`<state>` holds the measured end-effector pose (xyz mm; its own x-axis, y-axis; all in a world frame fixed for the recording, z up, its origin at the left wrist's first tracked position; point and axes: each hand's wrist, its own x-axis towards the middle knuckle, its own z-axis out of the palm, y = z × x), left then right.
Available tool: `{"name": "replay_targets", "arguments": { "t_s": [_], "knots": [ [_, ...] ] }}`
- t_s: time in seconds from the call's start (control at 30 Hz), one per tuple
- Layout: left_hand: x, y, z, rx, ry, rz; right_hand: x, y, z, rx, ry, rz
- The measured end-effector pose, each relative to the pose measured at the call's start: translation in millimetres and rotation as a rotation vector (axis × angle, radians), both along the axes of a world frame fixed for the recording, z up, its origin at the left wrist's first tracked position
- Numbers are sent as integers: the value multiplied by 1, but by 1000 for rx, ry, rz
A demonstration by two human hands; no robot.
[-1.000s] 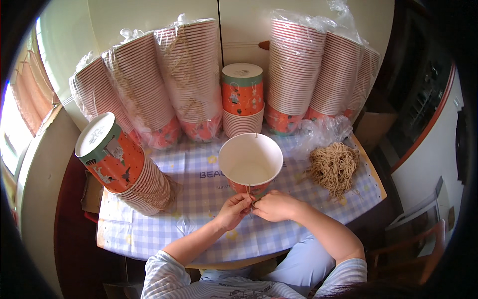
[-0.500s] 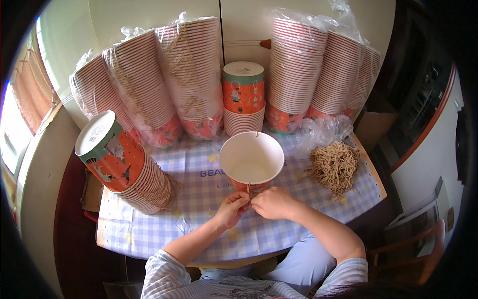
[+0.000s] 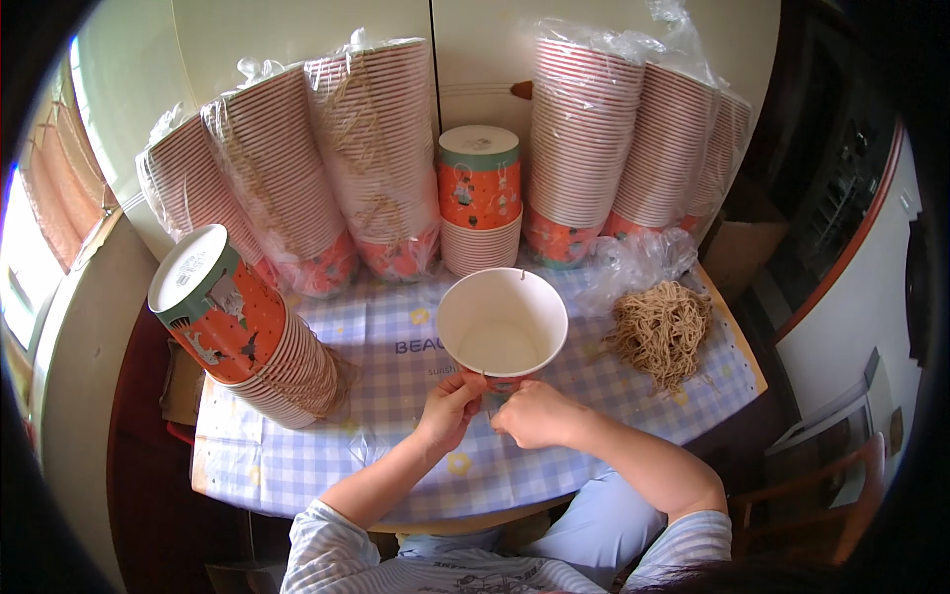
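Observation:
A white-lined paper bucket with a red printed outside stands open end up in front of me. A short bit of string shows at its far rim, and another at its near rim. My left hand pinches the near rim between thumb and fingers. Just right of it, my right hand is closed in a loose fist below the rim, apart from the left. It appears to hold the string's end, mostly hidden by the fingers. A tangled heap of tan strings lies to the right.
Tall plastic-wrapped bucket stacks line the back, with more wrapped stacks at the right. A short stack stands between them. Another stack leans at the left. Crumpled clear plastic lies behind the strings on the checked tablecloth.
My right hand has moved slightly down and away from the left. The string that stood up at the near rim is drawn down. The bucket has shifted slightly.

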<state>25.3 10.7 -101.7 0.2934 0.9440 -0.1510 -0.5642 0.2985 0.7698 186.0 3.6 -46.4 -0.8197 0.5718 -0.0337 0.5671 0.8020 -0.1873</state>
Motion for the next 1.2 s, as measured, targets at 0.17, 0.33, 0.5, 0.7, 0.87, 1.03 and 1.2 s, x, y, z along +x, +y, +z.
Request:
{"name": "replay_targets", "arguments": {
  "t_s": [0.17,0.33,0.5,0.7,0.87,1.03,1.2],
  "knots": [
    [-4,2,13,0,92,30,-4,-3,10,-87,-70,-23],
    [-7,5,16,34,169,63,-5,-4,9,-15,-32,32],
    [-2,2,30,173,423,184,-5,-4,6,19,17,52],
    [-5,2,26,290,528,199,-8,-8,4,29,-31,40],
    [-17,9,26,368,591,221,-5,-9,13,17,55,-23],
    [-39,17,42,863,927,477,-3,-9,18,31,112,-2],
    [-57,23,71,1297,1512,300,-5,-12,20,42,155,53]
  ]
}}
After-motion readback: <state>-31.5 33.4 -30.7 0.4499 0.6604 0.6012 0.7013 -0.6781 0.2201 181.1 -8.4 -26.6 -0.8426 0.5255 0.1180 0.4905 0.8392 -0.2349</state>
